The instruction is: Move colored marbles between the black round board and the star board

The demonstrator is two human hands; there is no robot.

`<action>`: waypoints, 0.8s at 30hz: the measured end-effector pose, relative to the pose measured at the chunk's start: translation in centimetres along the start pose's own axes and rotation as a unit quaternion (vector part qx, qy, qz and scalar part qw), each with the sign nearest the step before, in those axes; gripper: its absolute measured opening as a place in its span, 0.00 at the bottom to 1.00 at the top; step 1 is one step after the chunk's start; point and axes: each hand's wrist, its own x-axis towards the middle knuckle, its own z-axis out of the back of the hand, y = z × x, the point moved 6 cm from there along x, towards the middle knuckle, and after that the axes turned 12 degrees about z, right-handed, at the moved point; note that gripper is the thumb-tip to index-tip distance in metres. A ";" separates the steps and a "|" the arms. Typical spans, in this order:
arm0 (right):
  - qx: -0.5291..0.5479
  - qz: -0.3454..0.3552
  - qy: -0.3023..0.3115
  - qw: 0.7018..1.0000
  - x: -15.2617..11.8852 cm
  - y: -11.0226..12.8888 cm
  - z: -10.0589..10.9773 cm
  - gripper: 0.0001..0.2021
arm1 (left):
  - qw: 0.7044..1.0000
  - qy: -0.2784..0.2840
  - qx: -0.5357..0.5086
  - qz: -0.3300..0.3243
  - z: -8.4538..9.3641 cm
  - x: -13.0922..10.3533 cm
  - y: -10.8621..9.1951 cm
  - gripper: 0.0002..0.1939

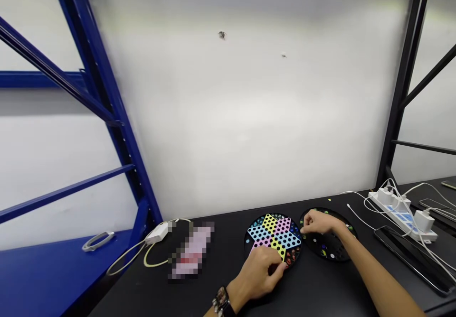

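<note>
Left hand [261, 272]: We have it at the near edge of the star board, back of the hand up. The grip is curled, with the thumb near the bent fingers. We cannot tell if it has hold of anything.
Right hand [318, 222]: We have it over the left side of the round black tray. The grip is nearly closed, fingertips bunched together. We cannot see if a small piece is in it.
Star board [258, 232]: It lies flat on the table [221, 288], a round board with a pink, yellow and light blue star full of holes. We see red bits [292, 256] and blue bits [295, 229] around the star.
Round black tray [313, 245]: It is just right of the star board, with a few small coloured bits in it.
Watch [221, 296]: We wear it on our left wrist.
White power strip [402, 217]: It has plugs in it, well right of the tray.
</note>
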 end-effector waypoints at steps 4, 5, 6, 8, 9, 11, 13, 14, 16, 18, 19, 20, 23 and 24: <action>-0.054 0.009 0.054 0.997 -0.3 1.5 -1.3 0.10 | 1.000 -0.004 -0.001 0.000 0.1 0.0 0.0 0.17; -0.063 0.009 0.064 0.996 -0.3 1.7 -1.4 0.09 | 1.000 -0.004 -0.003 0.001 0.1 0.0 0.0 0.17; -0.069 0.011 0.079 0.994 -0.5 1.9 -1.4 0.09 | 1.000 -0.003 -0.004 0.001 0.1 0.0 0.0 0.17; -0.073 0.014 0.111 0.991 -0.8 2.0 -1.3 0.08 | 1.000 -0.003 -0.005 -0.001 0.2 0.0 -0.1 0.18; -0.071 0.014 0.120 0.990 -1.1 2.0 -1.0 0.09 | 1.000 -0.003 -0.005 -0.002 0.2 0.0 -0.1 0.18; -0.066 0.005 0.127 0.990 -1.6 1.8 -0.5 0.15 | 1.000 -0.005 -0.004 -0.004 0.3 0.0 -0.2 0.18; -0.069 -0.016 0.140 0.988 -2.1 1.5 -0.1 0.18 | 1.000 -0.005 -0.002 -0.002 0.2 0.0 -0.1 0.18; -0.073 -0.028 0.153 0.985 -2.4 1.5 0.0 0.18 | 1.000 -0.003 0.000 -0.001 0.2 0.0 -0.1 0.18; -0.082 -0.049 0.177 0.980 -2.8 1.6 0.0 0.16 | 1.000 0.002 0.001 0.001 0.0 0.0 0.1 0.17; -0.088 -0.064 0.192 0.975 -3.1 1.9 0.1 0.15 | 1.000 0.002 0.003 -0.001 0.0 0.0 0.2 0.17; -0.092 -0.071 0.192 0.975 -3.2 1.9 0.2 0.16 | 1.000 0.001 0.004 -0.002 0.0 0.0 0.2 0.17; -0.098 -0.075 0.184 0.975 -3.4 2.0 0.3 0.16 | 1.000 -0.002 0.005 -0.003 0.0 0.0 0.3 0.17; -0.111 -0.058 0.117 0.985 -4.0 1.9 0.5 0.13 | 1.000 -0.006 0.004 -0.005 0.1 0.1 0.2 0.18; -0.119 -0.044 0.080 0.989 -4.3 2.0 0.3 0.13 | 1.000 -0.007 0.002 -0.005 0.2 0.1 0.1 0.18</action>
